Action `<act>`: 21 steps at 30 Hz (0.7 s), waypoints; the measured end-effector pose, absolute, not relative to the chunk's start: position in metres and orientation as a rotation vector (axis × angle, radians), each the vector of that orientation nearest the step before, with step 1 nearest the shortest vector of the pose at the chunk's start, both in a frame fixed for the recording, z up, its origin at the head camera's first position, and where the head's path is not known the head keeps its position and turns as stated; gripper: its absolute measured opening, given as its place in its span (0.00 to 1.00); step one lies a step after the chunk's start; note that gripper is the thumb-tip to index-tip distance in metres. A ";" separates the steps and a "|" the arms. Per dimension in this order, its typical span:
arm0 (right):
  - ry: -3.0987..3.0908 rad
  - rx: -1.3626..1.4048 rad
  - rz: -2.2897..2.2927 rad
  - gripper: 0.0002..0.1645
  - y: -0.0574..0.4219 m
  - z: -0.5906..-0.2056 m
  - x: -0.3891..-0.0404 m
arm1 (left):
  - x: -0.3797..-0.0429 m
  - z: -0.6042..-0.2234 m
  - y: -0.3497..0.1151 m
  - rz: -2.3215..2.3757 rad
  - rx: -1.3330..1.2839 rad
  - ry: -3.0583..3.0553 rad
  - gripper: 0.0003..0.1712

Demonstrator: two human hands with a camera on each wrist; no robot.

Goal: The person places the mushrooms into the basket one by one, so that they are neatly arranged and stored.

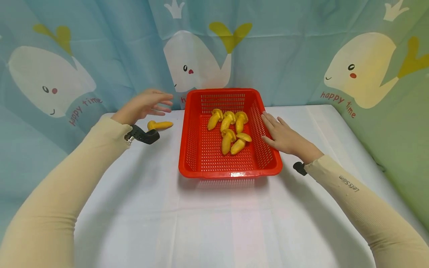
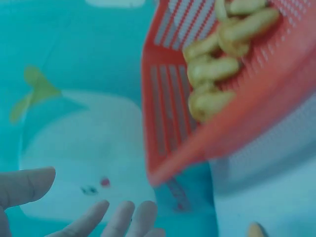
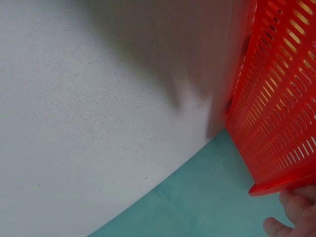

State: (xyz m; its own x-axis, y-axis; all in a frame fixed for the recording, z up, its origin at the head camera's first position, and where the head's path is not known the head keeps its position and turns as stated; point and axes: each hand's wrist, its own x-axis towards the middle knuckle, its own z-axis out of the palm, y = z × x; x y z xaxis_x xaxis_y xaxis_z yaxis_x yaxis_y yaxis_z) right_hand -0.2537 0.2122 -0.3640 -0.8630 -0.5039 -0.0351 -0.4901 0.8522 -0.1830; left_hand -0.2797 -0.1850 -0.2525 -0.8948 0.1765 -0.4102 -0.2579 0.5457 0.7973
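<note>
A red slotted plastic basket stands on the white-covered table, with several yellow toy mushrooms lying on its bottom. Outside it, to the left, one more yellow mushroom lies on the cloth. Above and behind that one hovers my left hand, fingers loosely extended and holding nothing; the left wrist view shows its spread fingers beside the basket. My right hand rests with straight fingers on the basket's right rim. Only its fingertips appear in the right wrist view, at the rim.
A blue curtain printed with whales hangs along the table's back edge and around the sides. White cloth stretches in front of the basket. Dark wrist straps sit over beige sleeves on both arms.
</note>
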 end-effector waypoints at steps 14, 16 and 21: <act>2.942 -0.774 -0.261 0.44 0.213 -0.365 -0.254 | -0.299 -0.318 -0.229 1.504 -0.425 2.227 0.41; 2.941 -0.774 -0.267 0.44 0.213 -0.365 -0.255 | -0.299 -0.324 -0.229 1.523 -0.449 2.208 0.40; 2.940 -0.778 -0.263 0.44 0.213 -0.364 -0.255 | -0.298 -0.337 -0.230 1.527 -0.429 2.185 0.40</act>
